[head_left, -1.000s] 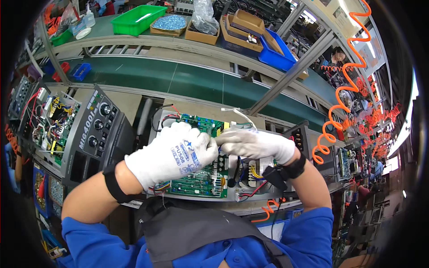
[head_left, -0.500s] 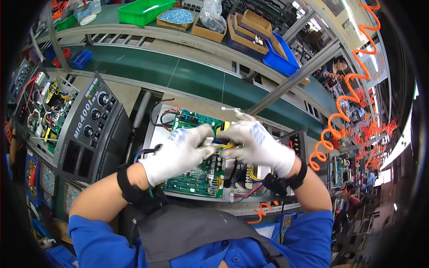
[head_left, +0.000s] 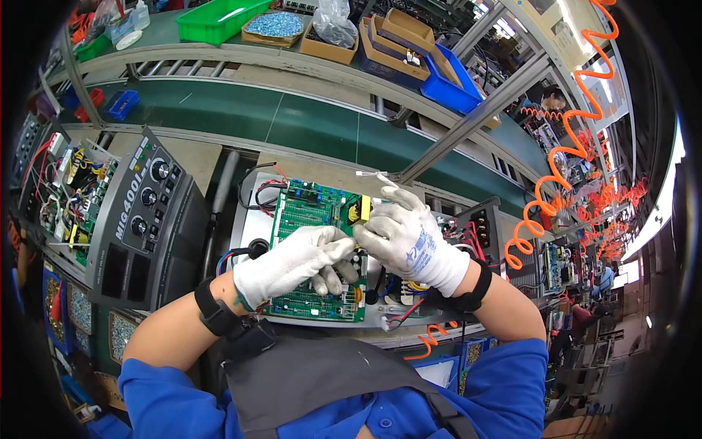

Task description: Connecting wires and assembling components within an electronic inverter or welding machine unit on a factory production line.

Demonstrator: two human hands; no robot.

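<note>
My left hand [head_left: 303, 265], in a white glove, is over the green circuit board [head_left: 303, 227], its thumb and forefinger pinched together. What the pinch holds, if anything, is too small to make out. Close by on the right, my gloved right hand [head_left: 406, 241] curls its fingers near those fingertips, with one finger raised. Its grip is hidden too. A thin white piece [head_left: 371, 173] shows by the raised finger; I cannot tell whether they touch. Beside my right hand, a yellow-wrapped component [head_left: 365, 208] stands on the board. Wires [head_left: 406, 316] run below this hand.
To the left stands a dark grey machine panel [head_left: 150, 212] with knobs. Behind the board lies a green conveyor [head_left: 314, 130]; a shelf above it bears a green bin [head_left: 219, 22], cardboard boxes [head_left: 325, 50] and a blue bin [head_left: 450, 80]. An orange coiled hose [head_left: 545, 194] hangs at the right.
My left fingers have pinched together. My right hand has turned, showing more of its back and curled fingers. The yellow and other wires seen between the hands are now covered. The view has shifted slightly.
</note>
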